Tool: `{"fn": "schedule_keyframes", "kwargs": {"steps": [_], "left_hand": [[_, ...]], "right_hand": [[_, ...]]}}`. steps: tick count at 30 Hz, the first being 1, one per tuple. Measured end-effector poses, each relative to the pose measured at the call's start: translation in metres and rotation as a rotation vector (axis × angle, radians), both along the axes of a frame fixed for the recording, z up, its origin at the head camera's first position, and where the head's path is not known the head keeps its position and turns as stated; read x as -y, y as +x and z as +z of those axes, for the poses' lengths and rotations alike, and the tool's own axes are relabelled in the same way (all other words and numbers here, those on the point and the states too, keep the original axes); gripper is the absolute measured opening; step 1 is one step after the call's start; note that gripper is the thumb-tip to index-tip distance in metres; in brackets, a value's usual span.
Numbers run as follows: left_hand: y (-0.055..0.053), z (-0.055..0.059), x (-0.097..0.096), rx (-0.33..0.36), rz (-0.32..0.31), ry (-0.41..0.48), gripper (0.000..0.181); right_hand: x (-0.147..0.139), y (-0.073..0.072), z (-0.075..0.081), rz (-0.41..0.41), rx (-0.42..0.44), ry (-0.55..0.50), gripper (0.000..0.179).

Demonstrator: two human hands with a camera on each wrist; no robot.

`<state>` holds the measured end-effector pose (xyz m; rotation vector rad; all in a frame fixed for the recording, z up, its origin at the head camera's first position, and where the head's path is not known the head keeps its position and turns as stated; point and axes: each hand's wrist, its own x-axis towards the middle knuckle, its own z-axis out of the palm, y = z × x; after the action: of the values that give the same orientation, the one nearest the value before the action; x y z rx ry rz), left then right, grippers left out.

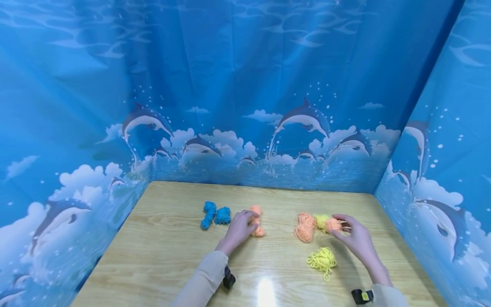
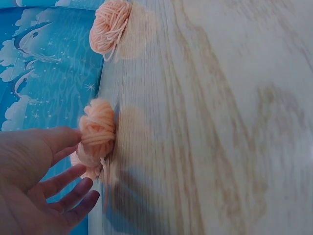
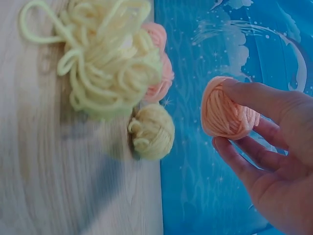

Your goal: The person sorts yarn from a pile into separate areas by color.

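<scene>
In the head view my right hand (image 1: pixel 356 236) pinches a peach yarn ball (image 3: pixel 222 110) between thumb and fingers. The right wrist view shows that ball held off the table. Just left of it lies a small yellow yarn ball (image 1: pixel 320 222), beside two peach yarn balls (image 1: pixel 304 228). My left hand (image 1: pixel 239 228) is at another pair of peach yarn balls (image 1: pixel 258 231). In the left wrist view its fingers are spread and loosely bent, and one fingertip touches the nearer ball (image 2: pixel 98 128). Part of the second ball is hidden behind it.
Blue yarn balls (image 1: pixel 222 215) lie left of my left hand. A loose, tangled yellow yarn ball (image 1: pixel 322 260) sits nearer the front, left of my right forearm. The wooden table (image 1: pixel 161 238) meets blue dolphin-print curtains (image 1: pixel 238 85) at the back and sides.
</scene>
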<state>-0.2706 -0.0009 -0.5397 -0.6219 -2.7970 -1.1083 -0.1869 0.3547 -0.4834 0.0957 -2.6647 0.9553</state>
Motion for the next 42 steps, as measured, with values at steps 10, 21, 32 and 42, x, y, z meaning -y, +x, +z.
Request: {"fn": "schedule_keyframes", "kwargs": {"steps": [10, 21, 32, 42], "left_hand": [[0.000, -0.002, 0.003, -0.015, -0.015, 0.012, 0.028], [-0.002, -0.005, 0.003, -0.007, 0.013, -0.021, 0.043], [-0.003, -0.005, 0.002, 0.011, 0.032, -0.006, 0.044], [-0.003, -0.005, 0.001, 0.036, 0.039, 0.052, 0.042]], "right_hand": [[0.014, -0.011, -0.002, 0.025, -0.020, -0.038, 0.049], [0.044, -0.027, 0.000, 0.070, 0.008, -0.077, 0.049], [0.085, -0.046, -0.005, 0.124, 0.084, -0.149, 0.048], [0.112, -0.062, -0.015, 0.162, 0.105, -0.153, 0.046]]}}
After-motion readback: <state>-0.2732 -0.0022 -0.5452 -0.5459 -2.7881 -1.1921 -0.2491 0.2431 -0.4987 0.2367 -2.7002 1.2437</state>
